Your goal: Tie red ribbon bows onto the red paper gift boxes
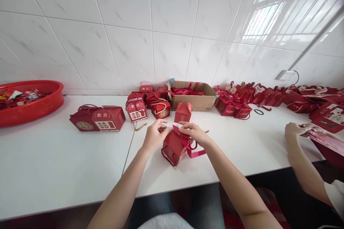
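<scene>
A small red gift box (172, 148) stands tilted toward me at the table's front, with a dark red cord handle hanging on its near side. My left hand (155, 135) is closed at the box's upper left edge, thumb and fingers on its top. My right hand (195, 133) pinches a crimson ribbon (198, 153) at the top of the box. Loops and loose ends of that ribbon trail to the right. A small white piece shows between the two hands; I cannot make out what it is. The box's far side is hidden.
Behind stand red gift boxes (136, 108) and an open cardboard carton (197, 102) of ribbons. A longer red box (97, 118) and a red plastic basket (32, 102) are at left. More boxes (228, 105) line the wall. A co-worker's hands (298, 129) hold red packaging at right.
</scene>
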Motion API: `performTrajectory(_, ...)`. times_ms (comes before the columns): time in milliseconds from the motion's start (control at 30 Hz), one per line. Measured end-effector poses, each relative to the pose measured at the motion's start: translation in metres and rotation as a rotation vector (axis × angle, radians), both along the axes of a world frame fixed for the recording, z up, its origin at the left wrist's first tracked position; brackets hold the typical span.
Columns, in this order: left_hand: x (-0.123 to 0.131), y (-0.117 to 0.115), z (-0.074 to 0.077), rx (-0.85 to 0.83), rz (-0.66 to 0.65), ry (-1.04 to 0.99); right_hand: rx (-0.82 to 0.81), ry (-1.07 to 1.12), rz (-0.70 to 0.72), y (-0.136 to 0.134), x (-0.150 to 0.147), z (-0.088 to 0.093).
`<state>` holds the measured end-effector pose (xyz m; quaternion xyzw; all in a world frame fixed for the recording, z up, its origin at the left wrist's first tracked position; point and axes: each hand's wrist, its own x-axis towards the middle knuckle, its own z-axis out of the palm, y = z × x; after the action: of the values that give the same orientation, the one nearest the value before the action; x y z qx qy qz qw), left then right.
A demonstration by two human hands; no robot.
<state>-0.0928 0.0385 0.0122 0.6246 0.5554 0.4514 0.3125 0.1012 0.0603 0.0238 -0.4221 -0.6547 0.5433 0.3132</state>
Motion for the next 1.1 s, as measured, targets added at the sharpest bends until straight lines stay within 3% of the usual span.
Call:
performTrajectory(533, -0.001, -0.006, -0.001, -0.027, -0.062, -0.072, 0.011, -0.08, 0.022, 0.008, -0.009, 0.001)
performTrajectory(700, 0.001, 0.004, -0.002, -0.207, -0.097, -0.281, 0.07, -0.127, 0.079, 0.011, -0.014, 0.001)
performTrajectory(867, -0.001, 0.016, 0.001, -0.288, -0.251, -0.361, 0.116, -0.239, 0.042, 0.008, -0.013, 0.004)
performTrajectory(1000, -0.013, 0.026, 0.016, -0.232, -0.247, -0.496, 0.277, -0.267, -0.144, 0.0, -0.006, 0.018)
performTrajectory(1100, -0.026, 0.034, 0.044, -0.184, -0.242, -0.618, 0.422, -0.262, -0.155, -0.013, 0.006, 0.034)
